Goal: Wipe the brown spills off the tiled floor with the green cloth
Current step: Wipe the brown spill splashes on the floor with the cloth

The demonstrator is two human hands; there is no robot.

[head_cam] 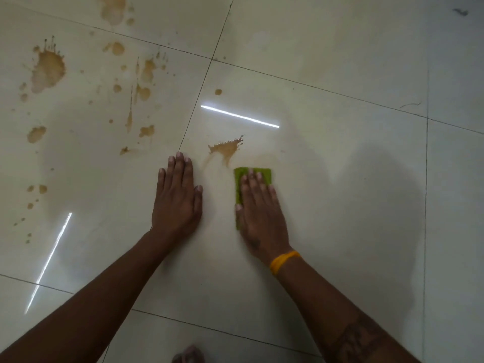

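My right hand lies flat on a folded green cloth, pressing it to the pale tiled floor. Only the cloth's far end and left edge show around the fingers. Just beyond the cloth is a brown spill with a faint smeared trail curving toward my left hand. My left hand rests palm down on the tile, fingers together, holding nothing. Several more brown spills are scattered over the tile at the upper left, and another patch sits at the top edge.
Dark grout lines divide the large glossy tiles. Bright reflections of strip lights lie on the floor. A toe or foot shows at the bottom edge. A small dark mark sits at the top right.
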